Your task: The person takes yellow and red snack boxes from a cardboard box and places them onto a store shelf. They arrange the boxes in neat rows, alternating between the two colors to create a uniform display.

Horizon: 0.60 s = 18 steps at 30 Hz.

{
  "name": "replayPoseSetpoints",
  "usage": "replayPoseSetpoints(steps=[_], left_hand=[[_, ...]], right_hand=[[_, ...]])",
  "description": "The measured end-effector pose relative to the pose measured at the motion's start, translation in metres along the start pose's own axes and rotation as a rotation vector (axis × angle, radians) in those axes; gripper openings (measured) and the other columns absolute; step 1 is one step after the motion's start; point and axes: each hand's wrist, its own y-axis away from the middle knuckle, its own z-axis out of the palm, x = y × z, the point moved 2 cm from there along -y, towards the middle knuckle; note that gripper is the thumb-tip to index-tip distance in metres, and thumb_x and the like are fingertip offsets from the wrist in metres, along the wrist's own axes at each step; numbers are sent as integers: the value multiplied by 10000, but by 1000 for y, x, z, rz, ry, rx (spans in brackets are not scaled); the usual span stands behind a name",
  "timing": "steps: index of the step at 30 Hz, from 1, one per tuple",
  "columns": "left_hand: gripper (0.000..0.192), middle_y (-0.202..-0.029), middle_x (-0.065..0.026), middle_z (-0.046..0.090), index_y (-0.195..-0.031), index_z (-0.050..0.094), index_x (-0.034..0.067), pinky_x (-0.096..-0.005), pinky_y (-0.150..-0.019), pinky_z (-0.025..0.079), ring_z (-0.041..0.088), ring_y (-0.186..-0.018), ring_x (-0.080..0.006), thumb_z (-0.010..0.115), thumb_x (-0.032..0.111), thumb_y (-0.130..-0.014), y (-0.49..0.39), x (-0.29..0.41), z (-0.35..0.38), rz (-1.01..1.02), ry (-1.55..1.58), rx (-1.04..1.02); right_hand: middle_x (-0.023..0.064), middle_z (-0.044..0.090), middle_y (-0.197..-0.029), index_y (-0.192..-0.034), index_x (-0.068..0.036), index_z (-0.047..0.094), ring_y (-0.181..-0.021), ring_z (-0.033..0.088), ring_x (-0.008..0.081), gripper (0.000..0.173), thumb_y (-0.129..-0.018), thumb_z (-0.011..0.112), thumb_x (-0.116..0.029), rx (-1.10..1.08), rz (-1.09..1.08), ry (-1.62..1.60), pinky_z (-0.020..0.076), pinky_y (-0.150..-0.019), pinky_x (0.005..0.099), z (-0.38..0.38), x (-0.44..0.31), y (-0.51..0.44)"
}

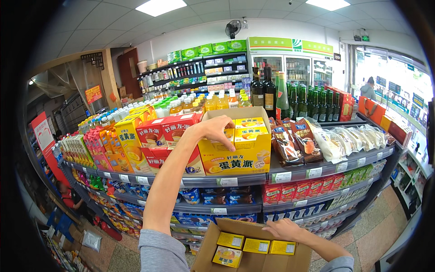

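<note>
My left hand (214,132) reaches into a yellow display carton (238,163) on the top shelf, thumb and forefinger spread about a small yellow pie box (230,134). Whether the fingers grip that box is hidden. To its right in the carton are more small yellow boxes (250,133), stacked. Lower down, my right hand (282,229) holds the upper edge of an open brown cardboard box (261,263), in front of the shelves. Several small yellow boxes (256,245) lie inside it along the far wall, and one (227,256) lies nearer, label up.
Red pie boxes (153,132) stand left of the carton, bagged snacks (289,142) right. Behind rise glass bottles (268,91). The shelf edge (227,182) carries price tags. A person (69,199) is at the lower left; another (368,89) is near the glass front.
</note>
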Motion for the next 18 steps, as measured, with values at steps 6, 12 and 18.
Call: replayPoseSetpoints(steps=[6, 12, 18], left_hand=[[988, -1349, -197, 568, -1331, 577, -42, -358, -1071, 457, 565, -1250, -301, 943, 490, -584, 0, 5, -7, 6, -23, 0], [981, -1325, -187, 571, -1324, 591, -45, -361, -1062, 458, 565, -1230, -303, 944, 484, -577, 5, 8, -12, 12, -1, 83], [971, -1319, -184, 573, -1326, 592, -40, -365, -1055, 457, 557, -1227, -305, 943, 472, -579, 5, 4, -11, 22, -7, 115]], right_hand=[[249, 641, -654, -1078, -45, 568, -649, 655, 480, 421, -1035, 488, -456, 19, 17, 22, 530, -593, 543, 7, 3, 1], [244, 637, -641, -1063, -45, 563, -642, 649, 484, 398, -1035, 492, -436, 29, 6, 6, 524, -585, 551, 6, 0, 0], [250, 639, -651, -1055, -38, 555, -654, 643, 491, 391, -1034, 495, -425, 35, 0, -7, 519, -595, 557, 7, -2, -1]])
